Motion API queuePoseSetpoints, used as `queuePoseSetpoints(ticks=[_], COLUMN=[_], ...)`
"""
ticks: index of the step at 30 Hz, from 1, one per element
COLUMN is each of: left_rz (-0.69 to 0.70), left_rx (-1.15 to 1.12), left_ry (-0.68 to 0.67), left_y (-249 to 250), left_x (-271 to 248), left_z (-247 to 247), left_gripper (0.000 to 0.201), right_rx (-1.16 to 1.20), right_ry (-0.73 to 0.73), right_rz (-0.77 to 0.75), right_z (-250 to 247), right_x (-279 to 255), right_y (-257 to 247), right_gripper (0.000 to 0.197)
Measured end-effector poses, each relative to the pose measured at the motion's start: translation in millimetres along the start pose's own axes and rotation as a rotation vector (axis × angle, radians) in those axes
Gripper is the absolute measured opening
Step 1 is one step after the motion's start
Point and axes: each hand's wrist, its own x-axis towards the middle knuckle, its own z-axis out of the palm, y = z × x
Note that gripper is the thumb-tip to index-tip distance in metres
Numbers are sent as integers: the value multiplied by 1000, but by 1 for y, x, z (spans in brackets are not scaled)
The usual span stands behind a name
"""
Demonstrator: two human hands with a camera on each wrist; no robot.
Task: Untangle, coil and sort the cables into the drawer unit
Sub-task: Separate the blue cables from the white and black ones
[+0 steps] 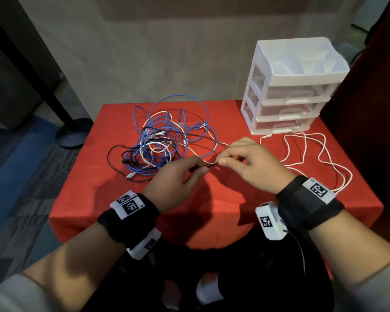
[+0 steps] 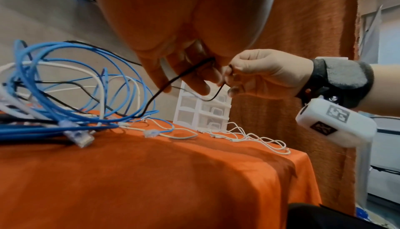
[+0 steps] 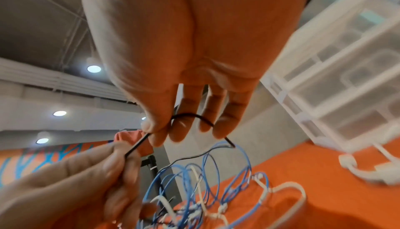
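Note:
A tangle of blue, white and black cables [image 1: 164, 140] lies on the red-covered table [image 1: 113, 199]. A thin black cable [image 1: 212, 165] runs out of it to my hands, which are raised above the table's middle. My left hand [image 1: 202, 168] pinches the cable between thumb and fingers. Close to its right, my right hand [image 1: 221, 161] pinches the same cable. In the right wrist view the black cable [image 3: 190, 115] loops over my right fingers [image 3: 179, 130]. The white drawer unit [image 1: 291, 86] stands at the back right, its drawers closed.
A separate white cable [image 1: 313, 154] lies in loose curves in front of the drawer unit, reaching the table's right edge. A black stand base [image 1: 72, 134] sits on the floor left of the table. A dark red curtain hangs at the right.

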Motion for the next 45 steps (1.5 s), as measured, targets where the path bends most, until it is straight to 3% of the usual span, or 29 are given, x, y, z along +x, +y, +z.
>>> queuePoseSetpoints(ticks=[3, 8, 12, 15, 17, 20, 22, 24, 29, 31, 34, 37, 39, 41, 43, 45], left_rz=[-26, -112, -151, -104, -17, 72, 77, 38, -90, -118, -114, -89, 77, 186, 91, 37], left_rx=[72, 137, 112, 96, 119, 155, 183, 214, 335, 391, 470, 579, 546, 409, 261, 212], left_ry=[-5, 80, 135, 173, 165, 147, 130, 132, 309, 274, 222, 354, 260, 39, -60, -17], left_y=[-13, -41, -37, -22, -10, 0, -3, -16, -60, -67, -54, -6, 30, 51, 54, 49], left_x=[-4, -8, 2, 9, 12, 17, 18, 19, 15, 16, 20, 23, 25, 24, 23, 25], left_z=[-7, -29, -38, -36, -32, -28, -30, -40, -89, -100, -100, -85, -64, -37, -26, -35], left_gripper=[10, 13, 10, 12, 14, 14, 13, 14, 16, 16, 22, 33, 34, 36, 37, 30], right_rx=[-38, 78, -28, -71, 17, 160, 212, 253, 210, 186, 142, 88, 36, -7, 0, 38], right_ry=[121, 346, 181, 85, 104, 43, 21, 35, 46, 49, 130, 183, 125, 56, 35, 43], right_rz=[-42, 118, 150, 194, 160, 146, 184, 208, 256, 243, 245, 194, 114, 34, 24, 35], right_z=[-19, -56, -52, -35, -22, -9, -11, -20, -48, -48, -38, -24, -15, -9, -10, -16], right_x=[4, 2, -7, -12, -10, -3, 0, 0, -10, -14, -14, -10, -6, -1, 3, 5], right_y=[-1, 7, 17, 11, 1, -13, -15, -14, -1, 4, 8, -3, -22, -39, -47, -48], right_gripper=[13, 10, 14, 11, 24, 8, 12, 19, 17, 13, 10, 7, 7, 9, 11, 12])
